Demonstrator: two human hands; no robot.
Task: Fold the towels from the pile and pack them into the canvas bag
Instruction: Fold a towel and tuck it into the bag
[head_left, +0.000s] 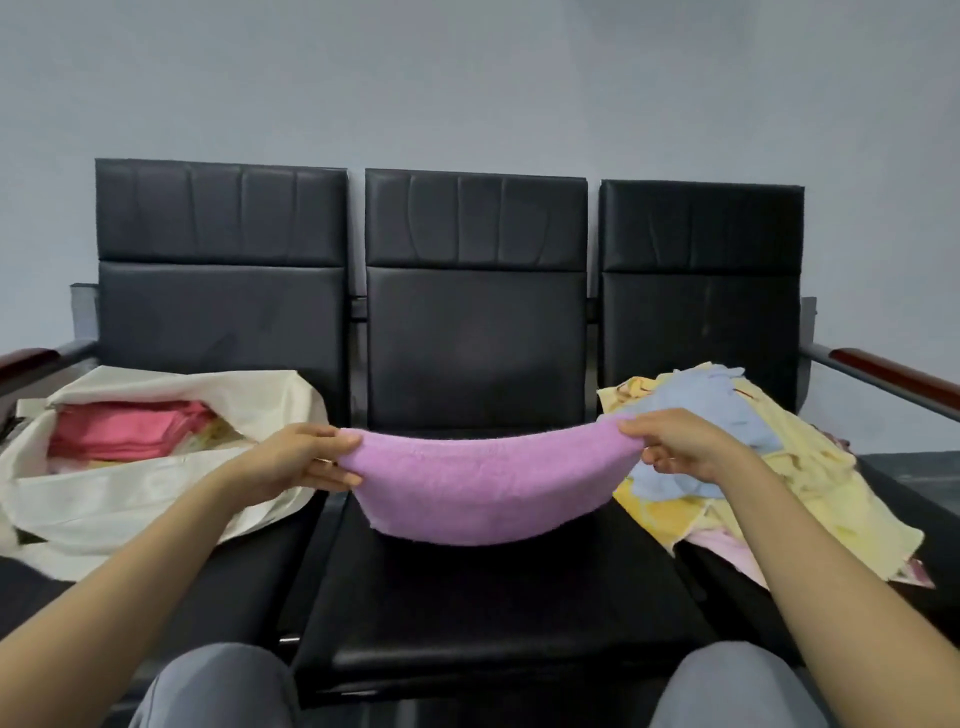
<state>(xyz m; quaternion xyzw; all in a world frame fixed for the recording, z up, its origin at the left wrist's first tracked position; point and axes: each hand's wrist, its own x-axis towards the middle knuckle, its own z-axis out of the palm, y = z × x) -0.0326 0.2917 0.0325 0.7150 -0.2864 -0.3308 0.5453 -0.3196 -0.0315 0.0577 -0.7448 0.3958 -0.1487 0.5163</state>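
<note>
A purple towel (483, 483) hangs folded in the air above the middle seat, sagging between my hands. My left hand (298, 457) pinches its left end and my right hand (680, 447) pinches its right end. The cream canvas bag (119, 499) lies open on the left seat, with folded pink towels (124, 428) inside. The pile of loose towels (769, 467), yellow, blue and pale pink, covers the right seat.
A row of three black padded seats (478, 597) stands against a grey wall. Wooden-topped armrests (893, 374) flank both ends. My knees in grey trousers (218, 686) sit at the bottom edge.
</note>
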